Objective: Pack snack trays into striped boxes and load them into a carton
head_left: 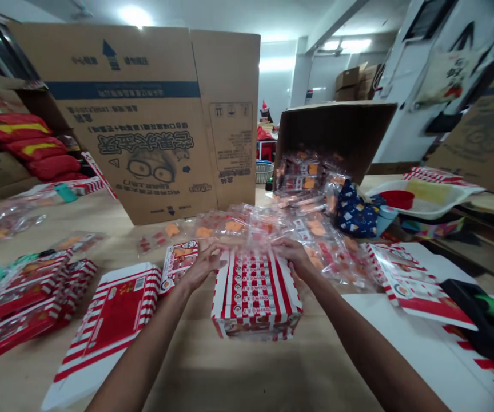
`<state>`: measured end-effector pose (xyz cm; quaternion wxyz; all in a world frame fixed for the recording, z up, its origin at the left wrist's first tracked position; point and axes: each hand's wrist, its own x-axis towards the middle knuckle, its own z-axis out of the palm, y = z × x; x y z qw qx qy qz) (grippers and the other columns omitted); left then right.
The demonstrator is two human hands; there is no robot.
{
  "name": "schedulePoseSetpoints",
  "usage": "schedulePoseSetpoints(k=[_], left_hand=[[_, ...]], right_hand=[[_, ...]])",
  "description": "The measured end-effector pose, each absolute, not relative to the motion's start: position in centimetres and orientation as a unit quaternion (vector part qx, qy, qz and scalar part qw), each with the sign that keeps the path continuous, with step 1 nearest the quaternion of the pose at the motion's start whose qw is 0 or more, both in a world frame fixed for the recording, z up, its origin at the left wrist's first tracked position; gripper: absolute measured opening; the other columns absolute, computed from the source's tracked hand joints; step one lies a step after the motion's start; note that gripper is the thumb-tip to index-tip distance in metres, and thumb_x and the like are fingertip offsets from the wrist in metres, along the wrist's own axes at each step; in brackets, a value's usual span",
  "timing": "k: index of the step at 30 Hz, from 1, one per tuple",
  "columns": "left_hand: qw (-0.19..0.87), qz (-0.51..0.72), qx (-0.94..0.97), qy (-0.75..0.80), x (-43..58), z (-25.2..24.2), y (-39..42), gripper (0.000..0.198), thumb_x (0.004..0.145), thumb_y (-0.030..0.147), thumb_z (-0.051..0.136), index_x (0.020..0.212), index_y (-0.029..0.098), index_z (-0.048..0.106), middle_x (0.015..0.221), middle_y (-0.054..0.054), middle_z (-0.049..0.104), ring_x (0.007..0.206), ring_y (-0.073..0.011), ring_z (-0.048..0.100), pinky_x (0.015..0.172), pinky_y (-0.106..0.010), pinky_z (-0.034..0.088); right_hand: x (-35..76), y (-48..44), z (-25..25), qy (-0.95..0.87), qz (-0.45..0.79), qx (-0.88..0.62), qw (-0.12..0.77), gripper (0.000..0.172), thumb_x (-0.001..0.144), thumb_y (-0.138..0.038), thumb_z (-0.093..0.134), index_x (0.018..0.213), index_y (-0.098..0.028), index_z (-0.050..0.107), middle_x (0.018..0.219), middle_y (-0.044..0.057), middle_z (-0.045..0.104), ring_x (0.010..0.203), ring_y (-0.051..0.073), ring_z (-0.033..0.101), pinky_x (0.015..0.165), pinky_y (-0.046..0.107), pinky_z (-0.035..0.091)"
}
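Observation:
A row of red-and-white striped boxes stands pressed together on the table in front of me. My left hand is at the row's far left corner, fingers bent against it. At the far right corner is my right hand, its fingers reaching over the far end. Both hands look closed around the far end of the row, where fingertips and clear plastic blur together. One small striped box lies just left of my left hand. Beyond the hands spreads a heap of clear packets with orange pieces.
A large cardboard carton stands behind at the left. An open carton spills packets at the right, near a blue cloth bundle and white basket. Flat striped cartons lie left; a black tape dispenser sits right.

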<state>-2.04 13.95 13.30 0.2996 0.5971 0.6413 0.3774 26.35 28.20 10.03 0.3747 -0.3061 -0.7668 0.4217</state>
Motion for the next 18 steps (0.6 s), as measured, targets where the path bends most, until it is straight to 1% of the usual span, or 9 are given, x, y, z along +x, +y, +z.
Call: schedulePoseSetpoints(k=[2,3,6,7,9,12,14,16,18], left_hand=[[0.319,0.407,0.576,0.633,-2.0,12.8,13.1,0.035,0.093,0.047,0.051,0.111,0.022,0.067,0.129,-0.012,0.065,0.104,-0.0232,0.069,0.085,-0.039,0.059],[0.327,0.416,0.572,0.627,-2.0,12.8,12.5,0.034,0.094,0.045,0.048,0.108,0.022,0.068,0.136,-0.012,0.062,0.114,-0.0254,0.066,0.092,-0.042,0.057],[0.322,0.395,0.598,0.618,-1.0,13.4,10.1,0.039,0.099,0.044,0.04,0.115,0.023,0.069,0.154,-0.011,0.049,0.14,-0.0288,0.049,0.109,-0.049,0.047],[0.3,0.361,0.631,0.617,-0.4,13.8,9.1,0.042,0.1,0.047,0.04,0.123,0.024,0.066,0.159,-0.011,0.042,0.146,-0.0291,0.041,0.115,-0.05,0.041],[0.239,0.259,0.713,0.606,1.3,14.6,7.3,0.056,0.098,0.057,0.045,0.143,0.025,0.053,0.167,-0.01,0.028,0.154,-0.0298,0.025,0.122,-0.053,0.029],[0.159,0.126,0.775,0.598,3.9,14.9,5.0,0.077,0.095,0.065,0.047,0.158,0.025,0.029,0.169,-0.011,0.017,0.157,-0.0322,0.013,0.125,-0.058,0.02],[0.126,0.093,0.77,0.618,4.7,14.6,4.0,0.08,0.096,0.067,0.043,0.16,0.023,0.025,0.169,-0.013,0.016,0.157,-0.0335,0.01,0.124,-0.058,0.022],[0.112,0.082,0.77,0.622,4.6,14.3,3.4,0.083,0.094,0.07,0.043,0.16,0.022,0.024,0.169,-0.013,0.015,0.157,-0.034,0.009,0.123,-0.056,0.026],[0.109,0.078,0.784,0.606,4.1,14.2,3.2,0.087,0.091,0.072,0.045,0.16,0.024,0.023,0.169,-0.013,0.014,0.157,-0.034,0.009,0.122,-0.055,0.029]], right_hand=[[27.7,28.1,10.4,-0.765,0.443,-0.296,0.362,0.036,0.076,-0.027,0.051,0.098,-0.016,0.077,0.116,0.014,0.073,0.104,0.029,0.07,0.08,0.04,0.059],[28.4,27.9,10.7,-0.773,0.454,-0.283,0.341,0.036,0.079,-0.03,0.051,0.098,-0.017,0.078,0.124,0.014,0.07,0.114,0.03,0.067,0.084,0.042,0.058],[30.1,26.9,11.6,-0.825,0.437,-0.262,0.242,0.045,0.091,-0.04,0.046,0.124,-0.022,0.072,0.15,0.012,0.054,0.139,0.032,0.05,0.097,0.047,0.054],[30.2,26.4,11.8,-0.852,0.4,-0.267,0.208,0.05,0.095,-0.043,0.043,0.135,-0.023,0.065,0.157,0.012,0.045,0.145,0.032,0.043,0.103,0.05,0.051],[30.0,24.8,12.1,-0.896,0.286,-0.298,0.161,0.057,0.099,-0.045,0.04,0.15,-0.019,0.048,0.165,0.014,0.03,0.151,0.032,0.031,0.114,0.055,0.04],[29.6,21.2,12.6,-0.918,0.13,-0.348,0.135,0.058,0.103,-0.036,0.033,0.156,-0.01,0.036,0.164,0.02,0.027,0.154,0.032,0.021,0.122,0.058,0.025],[30.3,18.1,13.2,-0.918,0.092,-0.365,0.123,0.057,0.104,-0.032,0.03,0.156,-0.008,0.035,0.162,0.022,0.031,0.152,0.034,0.027,0.121,0.058,0.03],[31.8,15.0,13.9,-0.925,0.106,-0.352,0.098,0.058,0.103,-0.032,0.035,0.156,-0.009,0.033,0.163,0.024,0.029,0.144,0.036,0.043,0.112,0.054,0.044],[33.4,12.7,14.7,-0.93,0.145,-0.331,0.071,0.061,0.1,-0.03,0.042,0.157,-0.011,0.031,0.164,0.025,0.023,0.133,0.038,0.056,0.102,0.05,0.054]])
